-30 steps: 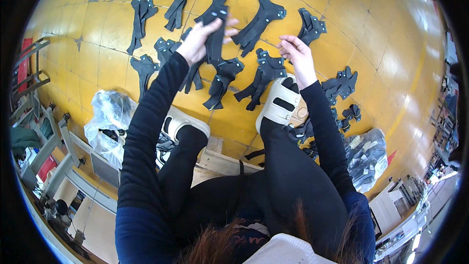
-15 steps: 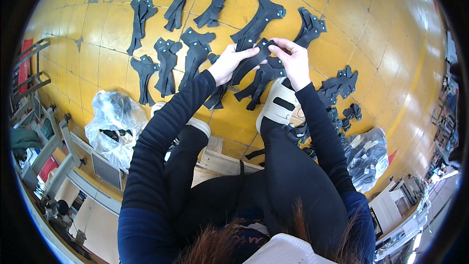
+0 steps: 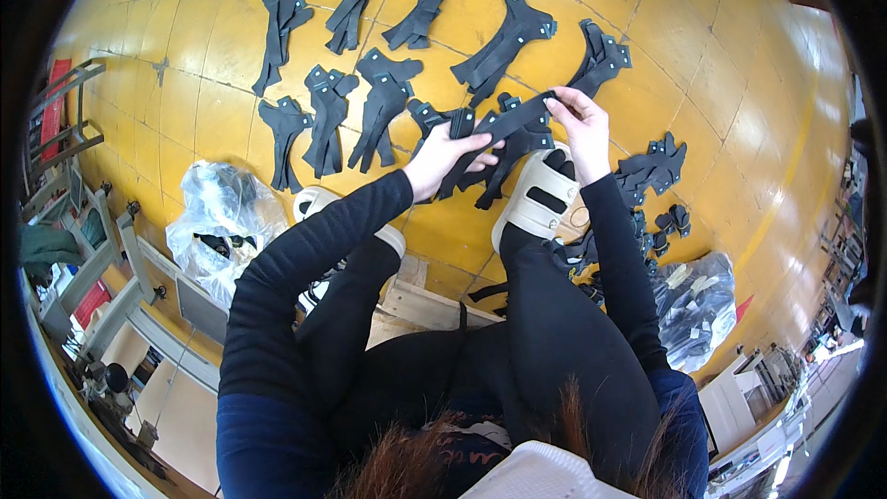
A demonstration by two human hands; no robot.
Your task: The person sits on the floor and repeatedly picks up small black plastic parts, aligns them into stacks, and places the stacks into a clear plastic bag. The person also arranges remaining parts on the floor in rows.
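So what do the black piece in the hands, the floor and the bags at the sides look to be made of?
Black piece, held between left hand and right hand: looks like matte fabric or synthetic leather; it bends limply. Floor: hard yellow-painted tiles or slabs, scuffed, with visible joints. Bags: thin clear plastic film, crinkled and glossy.

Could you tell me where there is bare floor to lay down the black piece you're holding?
Bare yellow floor lies right of the right hand, above the small pile. Rows of black pieces crowd the left.
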